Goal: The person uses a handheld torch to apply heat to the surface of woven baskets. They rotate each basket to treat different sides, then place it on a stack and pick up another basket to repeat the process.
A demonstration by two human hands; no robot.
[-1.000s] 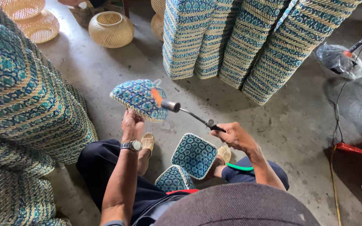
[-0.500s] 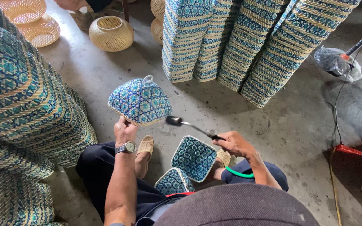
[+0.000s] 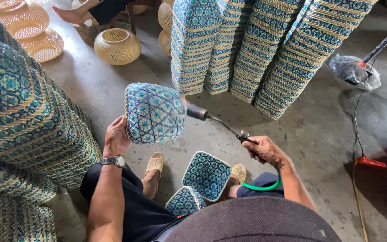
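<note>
My left hand (image 3: 116, 136) holds up a small blue-and-white woven basket (image 3: 154, 113), its bottom turned toward me. My right hand (image 3: 265, 149) grips a gas torch (image 3: 216, 122) by its handle, with a green hose (image 3: 261, 186) trailing from it. The torch's nozzle sits right against the basket's right side. Two more blue woven baskets (image 3: 207, 175) lie between my feet on the concrete floor (image 3: 113, 89).
Tall stacks of blue woven baskets (image 3: 19, 125) crowd my left and lean along the back (image 3: 265, 49). Natural-coloured wicker baskets (image 3: 116, 46) stand at the far left, near another person's foot (image 3: 70, 15). A cable and red object (image 3: 371, 161) lie on the right.
My left hand has turned the basket and lifted it, so its bottom now faces me. The torch nozzle has moved from the basket's underside to its right side.
</note>
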